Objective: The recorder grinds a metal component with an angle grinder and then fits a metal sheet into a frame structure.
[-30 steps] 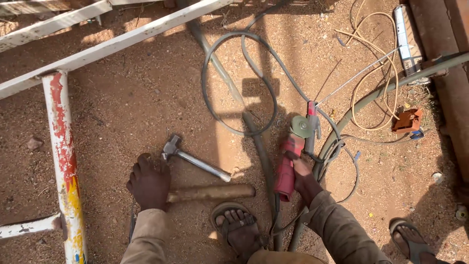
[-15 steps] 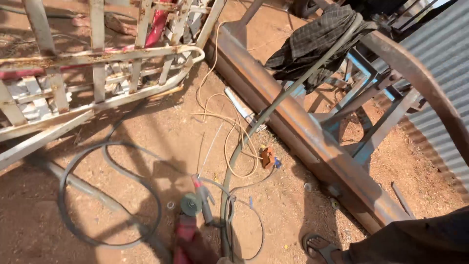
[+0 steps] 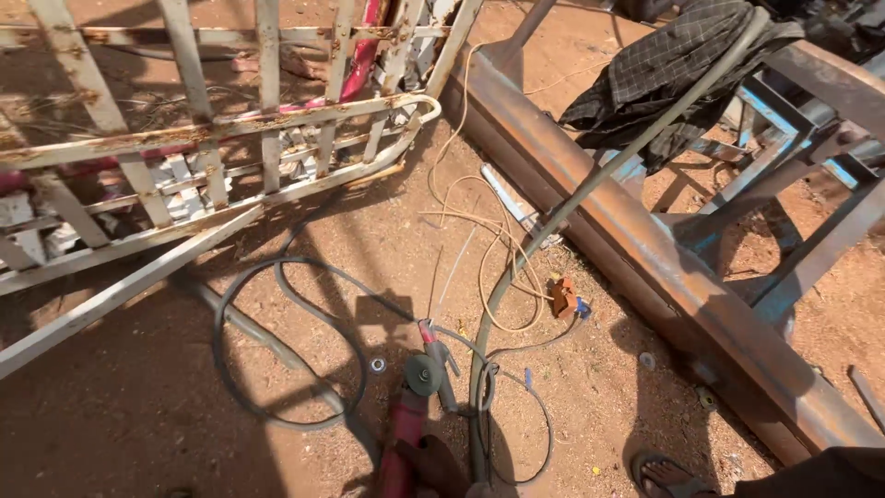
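At the bottom edge, my right hand (image 3: 441, 468) grips the red body of an angle grinder (image 3: 406, 426). Its grey disc (image 3: 424, 373) points away from me, just above the red dirt. A welding electrode holder (image 3: 439, 358) with a red tip lies on the ground right beside the disc. A dark cable (image 3: 277, 341) loops over the dirt left of the grinder. My left hand is out of view.
A white, rusty metal frame (image 3: 230, 138) fills the upper left. A long rusty steel beam (image 3: 645, 249) runs diagonally on the right, with a dark checked cloth (image 3: 664, 65) draped above it. Tan wire loops (image 3: 489, 240), an orange connector (image 3: 562, 297) and a sandalled foot (image 3: 666, 476) are nearby.
The view has swung up and away from the hammer and my left hand, which are now out of frame. The grinder stays in my right hand.
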